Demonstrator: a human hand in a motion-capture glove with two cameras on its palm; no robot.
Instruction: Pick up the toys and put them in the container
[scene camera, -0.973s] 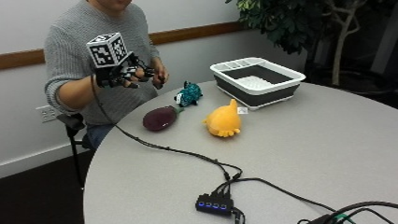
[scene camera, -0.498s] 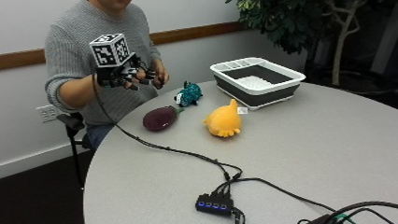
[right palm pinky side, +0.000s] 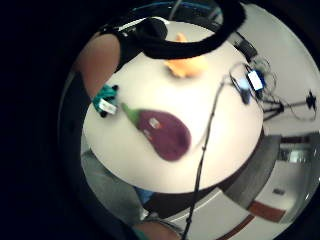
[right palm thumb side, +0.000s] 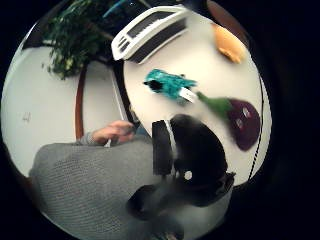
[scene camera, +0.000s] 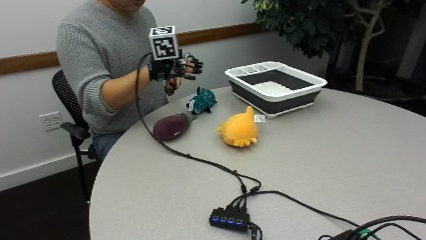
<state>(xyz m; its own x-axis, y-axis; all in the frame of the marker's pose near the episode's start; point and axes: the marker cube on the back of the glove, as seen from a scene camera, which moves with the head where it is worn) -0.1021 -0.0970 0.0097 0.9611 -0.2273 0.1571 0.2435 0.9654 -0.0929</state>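
My gloved right hand (scene camera: 174, 70) hangs in the air above the table's near edge, fingers relaxed and spread, holding nothing. Below and to its right lie three plush toys: a purple eggplant (scene camera: 171, 126), a teal animal (scene camera: 202, 101) and an orange one (scene camera: 239, 130). The white and dark container (scene camera: 276, 87) stands behind them, with no toy in it. In the little finger side palm view the eggplant (right palm pinky side: 162, 134) lies under the palm, the teal toy (right palm pinky side: 104, 100) beside it. The thumb side palm view shows the teal toy (right palm thumb side: 170, 84), the eggplant (right palm thumb side: 242, 122) and the container (right palm thumb side: 150, 30).
A black cable runs across the round grey table (scene camera: 333, 170) to a hub with blue lights (scene camera: 229, 219) near the front. A potted plant (scene camera: 319, 25) stands behind the container. The person sits on a black chair (scene camera: 70, 110), bare hand (right palm thumb side: 114, 132) by the lap.
My right hand has moved to the right, out over the table's edge toward the toys. The toys and the container lie where they were.
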